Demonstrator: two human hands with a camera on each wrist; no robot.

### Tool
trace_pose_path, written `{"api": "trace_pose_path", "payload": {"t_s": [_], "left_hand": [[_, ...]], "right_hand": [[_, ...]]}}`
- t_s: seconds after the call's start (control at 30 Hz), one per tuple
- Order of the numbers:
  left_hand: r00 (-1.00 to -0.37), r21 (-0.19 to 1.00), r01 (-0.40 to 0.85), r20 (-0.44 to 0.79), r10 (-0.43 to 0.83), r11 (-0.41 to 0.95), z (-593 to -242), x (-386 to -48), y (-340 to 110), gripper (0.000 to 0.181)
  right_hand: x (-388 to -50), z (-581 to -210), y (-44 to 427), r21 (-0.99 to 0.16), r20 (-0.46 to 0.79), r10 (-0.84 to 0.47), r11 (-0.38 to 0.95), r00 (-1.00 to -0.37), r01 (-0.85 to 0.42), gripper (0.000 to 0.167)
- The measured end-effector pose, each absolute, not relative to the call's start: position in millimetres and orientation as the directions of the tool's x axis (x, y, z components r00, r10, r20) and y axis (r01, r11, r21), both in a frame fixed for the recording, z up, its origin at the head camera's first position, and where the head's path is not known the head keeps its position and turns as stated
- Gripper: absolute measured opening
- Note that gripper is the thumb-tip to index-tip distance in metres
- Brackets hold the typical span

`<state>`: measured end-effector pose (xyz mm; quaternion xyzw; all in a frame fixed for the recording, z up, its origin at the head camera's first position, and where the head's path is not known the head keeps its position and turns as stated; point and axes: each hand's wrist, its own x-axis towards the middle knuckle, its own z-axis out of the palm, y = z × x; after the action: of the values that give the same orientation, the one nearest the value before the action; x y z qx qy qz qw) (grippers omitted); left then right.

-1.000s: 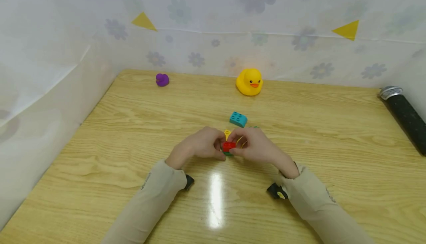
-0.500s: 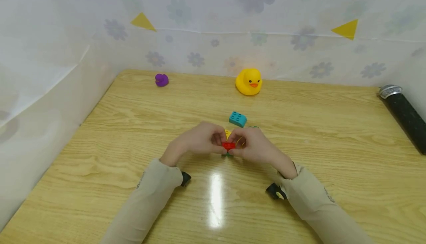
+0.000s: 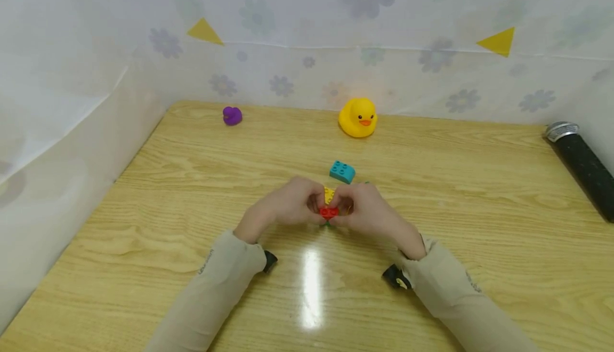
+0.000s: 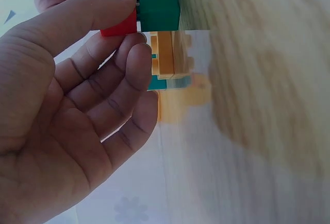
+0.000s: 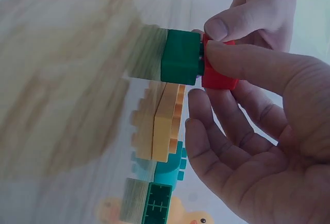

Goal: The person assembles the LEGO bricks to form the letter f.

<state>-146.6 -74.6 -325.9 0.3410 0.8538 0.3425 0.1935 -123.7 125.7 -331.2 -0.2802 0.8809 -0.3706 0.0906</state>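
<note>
Between my two hands a red toy brick [image 3: 329, 213] sits over a green brick [image 4: 160, 5] that stands on the table. Studs of the green one still show in a thin gap between them in both wrist views. My left hand [image 3: 291, 201] pinches the red brick from its left side, thumb in front. From the other side my right hand [image 3: 370, 209] pinches the same brick, both thumbs near each other. The remaining fingers of each hand are loosely bent below. A yellow brick [image 3: 329, 194] lies just behind, partly hidden by the fingers.
Farther back lies a teal brick [image 3: 342, 171] with a curved end. Another green brick [image 5: 157, 203] lies on its side, mostly covered by my right hand in the head view. A yellow duck [image 3: 358, 119], a purple duck [image 3: 232, 116] and a microphone [image 3: 580, 165] line the table's back and right.
My left thumb has risen from low beside the green brick onto the red brick's front. The right thumb has slid slightly left. The other toys stay put.
</note>
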Motion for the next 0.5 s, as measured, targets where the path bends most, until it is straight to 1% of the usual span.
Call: {"api": "trace_pose_path", "payload": {"t_s": [0.3,0.5], "left_hand": [[-0.69,0.694,0.438,-0.147,0.708,0.571,-328.0,-145.6,-71.5,0.017],[-0.695,0.662,0.458,-0.148,0.703,0.593,-328.6,-143.7,-69.0,0.017]], "right_hand": [[-123.0,-329.9,124.1,-0.716,0.016,-0.542,0.581,-0.84,-0.389,0.015],[-121.7,-332.0,122.3,-0.708,0.023,-0.529,0.59,-0.848,-0.388,0.016]]}}
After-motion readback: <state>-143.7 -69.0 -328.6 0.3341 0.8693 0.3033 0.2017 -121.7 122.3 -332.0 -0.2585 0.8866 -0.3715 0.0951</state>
